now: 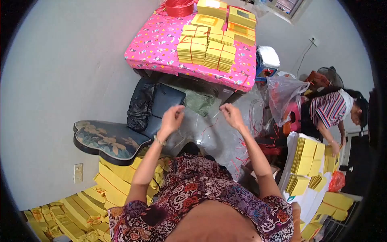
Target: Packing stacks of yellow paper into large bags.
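Both my hands are raised in front of me, apart from each other, over the grey floor. My left hand point(172, 118) has loosely curled fingers with the thumb apart, slightly blurred, and nothing shows in it. A beaded bracelet point(160, 140) circles that wrist. Opposite it, my right hand point(233, 116) has its fingers bent inward and the thumb a little apart; I see nothing held there. Beyond them, bundles of yellow paper point(192, 50) tied with red string stand on a table with a pink patterned cover point(155, 44).
A dark cushioned seat point(111, 139) with a black plastic bag point(141, 105) is at left. Yellow bundles point(80, 209) pile up at lower left. At right, another person point(332, 109) reaches over yellow stacks on a white table point(306, 205). Red string scraps point(238, 165) litter the floor.
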`<state>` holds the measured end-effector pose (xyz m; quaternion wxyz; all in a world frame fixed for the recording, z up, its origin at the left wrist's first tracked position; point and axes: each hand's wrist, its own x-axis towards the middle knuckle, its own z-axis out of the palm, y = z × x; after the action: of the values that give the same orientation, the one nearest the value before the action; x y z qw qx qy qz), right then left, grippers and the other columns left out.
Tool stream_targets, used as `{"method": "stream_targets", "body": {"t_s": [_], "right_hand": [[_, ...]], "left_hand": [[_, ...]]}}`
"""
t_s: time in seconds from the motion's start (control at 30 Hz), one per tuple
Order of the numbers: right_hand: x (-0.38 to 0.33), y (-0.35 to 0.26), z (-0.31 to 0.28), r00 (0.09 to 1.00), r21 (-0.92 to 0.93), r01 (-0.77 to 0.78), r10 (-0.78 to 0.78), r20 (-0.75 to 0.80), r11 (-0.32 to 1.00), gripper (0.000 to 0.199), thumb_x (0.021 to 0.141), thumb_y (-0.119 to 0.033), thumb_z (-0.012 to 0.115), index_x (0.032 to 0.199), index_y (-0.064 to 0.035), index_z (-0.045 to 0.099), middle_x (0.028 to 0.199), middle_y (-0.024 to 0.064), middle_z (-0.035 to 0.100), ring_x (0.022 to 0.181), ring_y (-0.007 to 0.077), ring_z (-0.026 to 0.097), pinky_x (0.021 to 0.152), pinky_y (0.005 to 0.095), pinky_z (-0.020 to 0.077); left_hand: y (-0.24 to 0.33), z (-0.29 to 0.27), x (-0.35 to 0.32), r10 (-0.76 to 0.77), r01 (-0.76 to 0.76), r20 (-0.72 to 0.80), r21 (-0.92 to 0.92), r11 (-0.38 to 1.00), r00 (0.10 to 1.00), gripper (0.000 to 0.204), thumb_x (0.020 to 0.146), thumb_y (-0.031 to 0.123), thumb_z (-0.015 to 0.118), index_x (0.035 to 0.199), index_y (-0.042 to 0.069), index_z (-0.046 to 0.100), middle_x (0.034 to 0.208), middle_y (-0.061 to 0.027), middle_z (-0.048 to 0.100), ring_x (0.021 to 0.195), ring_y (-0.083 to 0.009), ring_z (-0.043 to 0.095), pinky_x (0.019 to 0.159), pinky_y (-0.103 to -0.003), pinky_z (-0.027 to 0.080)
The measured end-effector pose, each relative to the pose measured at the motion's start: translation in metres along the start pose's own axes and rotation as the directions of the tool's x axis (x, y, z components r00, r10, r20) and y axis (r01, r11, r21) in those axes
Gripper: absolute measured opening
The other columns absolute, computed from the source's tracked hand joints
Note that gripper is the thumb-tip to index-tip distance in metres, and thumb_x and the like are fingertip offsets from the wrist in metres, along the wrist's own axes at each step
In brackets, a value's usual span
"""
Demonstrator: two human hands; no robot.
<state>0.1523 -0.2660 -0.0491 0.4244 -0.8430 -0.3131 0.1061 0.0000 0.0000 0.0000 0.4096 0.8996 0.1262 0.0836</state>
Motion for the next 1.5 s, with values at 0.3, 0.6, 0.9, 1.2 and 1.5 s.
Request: {"method": "stream_targets", "body": {"t_s": [0.3, 0.6, 0.9, 1.2, 1.5], "right_hand": [[0.188, 0.026, -0.077, 0.999, -0.040, -0.034, 0.034, -0.014, 0.999, 0.012, 0.083, -0.010, 0.056, 0.093, -0.0045, 0.060, 0.085, 0.0141, 0.062, 0.077, 0.0264, 0.062, 0.069, 0.0365, 0.0488], [0.324, 0.082, -0.093, 0.996, -0.231, -0.062, 0.075, 0.046, 0.971, 0.018, 0.079, -0.015, 0.064, 0.093, -0.0047, 0.059, 0.080, 0.0121, 0.061, 0.074, 0.0270, 0.061, 0.067, 0.0362, 0.0481], [0.381, 0.089, -0.098, 0.939, -0.390, 0.037, 0.102, 0.329, 0.920, 0.023, 0.072, -0.016, 0.072, 0.083, -0.0052, 0.055, 0.079, 0.0113, 0.060, 0.074, 0.0276, 0.060, 0.065, 0.0384, 0.0463], [0.391, 0.096, -0.106, 0.885, -0.300, 0.064, 0.085, 0.458, 0.952, 0.021, 0.073, -0.016, 0.072, 0.078, -0.0047, 0.055, 0.079, 0.0110, 0.059, 0.078, 0.0292, 0.058, 0.066, 0.0389, 0.0446], [0.387, 0.099, -0.105, 0.833, -0.323, 0.367, -0.154, 0.531, 0.872, 0.017, 0.082, -0.012, 0.057, 0.088, -0.0013, 0.045, 0.081, 0.0166, 0.052, 0.080, 0.0362, 0.055, 0.068, 0.0436, 0.0450]], "left_hand": [[-0.016, -0.004, 0.257, 0.136, -0.123, -0.058, 0.191, 0.974, 0.989, 0.023, 0.079, 0.013, 0.061, 0.101, 0.006, 0.061, 0.082, -0.0129, 0.060, 0.074, -0.0285, 0.060, 0.067, -0.038, 0.048], [-0.018, 0.017, 0.406, 0.206, -0.200, 0.023, 0.368, 0.908, 0.978, 0.020, 0.078, 0.015, 0.062, 0.097, 0.008, 0.063, 0.093, -0.0159, 0.059, 0.088, -0.0332, 0.059, 0.072, -0.043, 0.049], [-0.041, 0.039, 0.448, 0.321, -0.324, 0.092, 0.480, 0.815, 0.943, 0.021, 0.074, 0.021, 0.069, 0.087, 0.008, 0.058, 0.087, -0.0120, 0.054, 0.084, -0.0307, 0.058, 0.070, -0.041, 0.049], [-0.044, 0.042, 0.460, 0.095, -0.207, 0.282, 0.398, 0.894, 0.955, 0.024, 0.079, 0.022, 0.065, 0.091, 0.006, 0.051, 0.091, -0.0123, 0.051, 0.086, -0.0310, 0.056, 0.071, -0.041, 0.048], [-0.037, 0.036, 0.456, 0.134, -0.291, 0.375, 0.401, 0.869, 0.917, 0.021, 0.085, 0.022, 0.057, 0.089, 0.004, 0.048, 0.086, -0.0150, 0.056, 0.082, -0.0340, 0.057, 0.069, -0.043, 0.046]]}}
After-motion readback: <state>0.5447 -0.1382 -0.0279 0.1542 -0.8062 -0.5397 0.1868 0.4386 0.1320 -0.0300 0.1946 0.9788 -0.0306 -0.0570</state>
